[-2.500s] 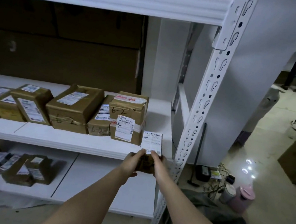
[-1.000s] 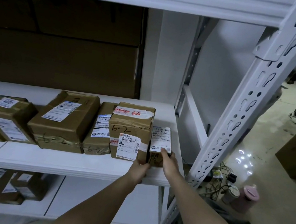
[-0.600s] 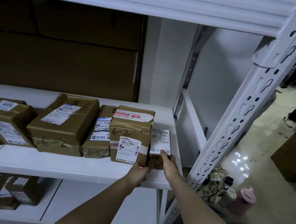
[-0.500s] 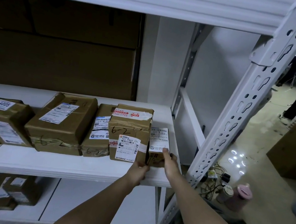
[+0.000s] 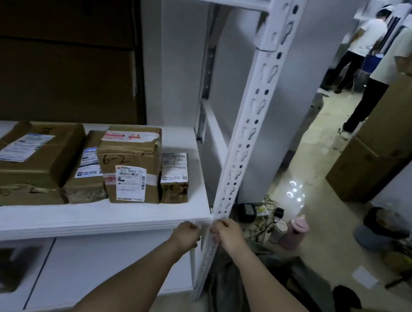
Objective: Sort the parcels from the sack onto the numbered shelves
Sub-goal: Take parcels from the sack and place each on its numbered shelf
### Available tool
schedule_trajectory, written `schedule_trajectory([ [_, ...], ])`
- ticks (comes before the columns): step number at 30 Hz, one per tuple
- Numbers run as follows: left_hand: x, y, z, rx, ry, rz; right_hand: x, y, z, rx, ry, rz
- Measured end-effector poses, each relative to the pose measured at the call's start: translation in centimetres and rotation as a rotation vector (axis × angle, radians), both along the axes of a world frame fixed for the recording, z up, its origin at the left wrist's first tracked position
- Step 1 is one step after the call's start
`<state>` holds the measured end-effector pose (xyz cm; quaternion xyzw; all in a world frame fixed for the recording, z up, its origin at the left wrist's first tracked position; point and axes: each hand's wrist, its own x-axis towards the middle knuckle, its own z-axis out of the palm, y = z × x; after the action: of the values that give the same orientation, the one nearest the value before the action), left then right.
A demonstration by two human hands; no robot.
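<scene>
A small brown parcel [image 5: 174,178] with a white label stands upright at the right end of the white middle shelf [image 5: 86,221], touching a taller box marked 6-2 [image 5: 130,164]. My left hand [image 5: 186,234] and my right hand [image 5: 227,234] are both off the parcel, in front of the shelf's front right corner, fingers loosely curled and holding nothing. A dark grey sack [image 5: 247,292] lies on the floor under my right arm, to the right of the shelf post.
More taped parcels [image 5: 29,156] fill the shelf to the left. A white perforated post [image 5: 247,135] stands beside my hands. Cups [image 5: 294,230], cables and a charger lie on the floor. Large cartons [image 5: 397,123] and two people [image 5: 364,43] stand at the right.
Both hands have let go of the small labelled parcel, which now stands on the shelf, and have drawn back to the shelf's front corner. The view has swung right.
</scene>
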<state>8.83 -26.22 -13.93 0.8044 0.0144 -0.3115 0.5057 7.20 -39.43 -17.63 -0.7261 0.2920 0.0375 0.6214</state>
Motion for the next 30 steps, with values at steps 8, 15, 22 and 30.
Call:
schedule_trajectory([
  [8, -9.1, -12.4, -1.3, 0.048, -0.053, -0.102, -11.5, -13.8, -2.4, -0.109, 0.091, 0.105],
  [15, -17.6, -23.6, -4.8, 0.052, 0.001, -0.178, -22.0, -26.2, -5.4, -0.263, 0.243, 0.102],
  [22, -17.8, -31.6, -10.0, 0.149, 0.089, -0.275, -25.8, -33.2, -6.5, -0.253, 0.269, 0.031],
  [30, -14.6, -37.1, -10.5, 0.23, 0.162, -0.336, -22.0, -38.2, -10.0, -0.311, 0.4, 0.117],
])
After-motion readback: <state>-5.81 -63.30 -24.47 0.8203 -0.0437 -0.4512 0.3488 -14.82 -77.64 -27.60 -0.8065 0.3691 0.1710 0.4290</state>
